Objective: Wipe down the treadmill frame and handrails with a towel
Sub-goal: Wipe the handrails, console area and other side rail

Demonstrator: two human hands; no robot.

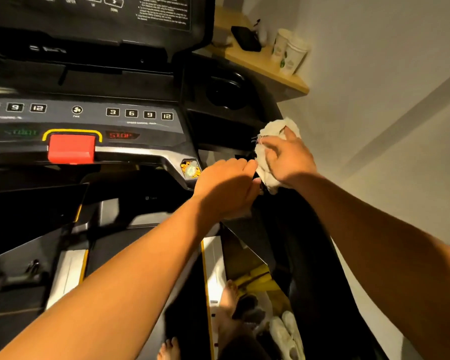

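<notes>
At the right end of the console (140, 118), where the black handrail (320, 255) met the treadmill's upper frame, both hands were bunched close together. The right hand (289, 159) lay over the white towel (273, 129), its fingers curled down into the crumpled cloth and the thumb lifted toward the top of the wad, so the towel was pressed against the head of the rail. The left hand (226, 188) sat just beside it, touching the cloth's lower edge, with its fingers wrapped round the handrail. Whether it also caught a tail of the towel could not be told, since the underside of the hand was hidden.

The step in hand looked like the wipe of the right handrail's top joint, a cramped corner between rail and cup holder (224, 94). To do it well, the cloth wanted wrapping right round the rail rather than dabbing the upper face alone, then drawing down the bar in one long pull toward the body. The left hand would serve best as a brace, shifted clear below so the towel had a free run. The wad was thick and loosely balled — a flatter fold would likely reach the seam better. The red safety key (72, 148) lay well apart to the left, so a stray elbow seemed little risk. On the wooden shelf (294, 83) beyond stood paper cups (289, 53), near enough for a wide swing to threaten.
</notes>
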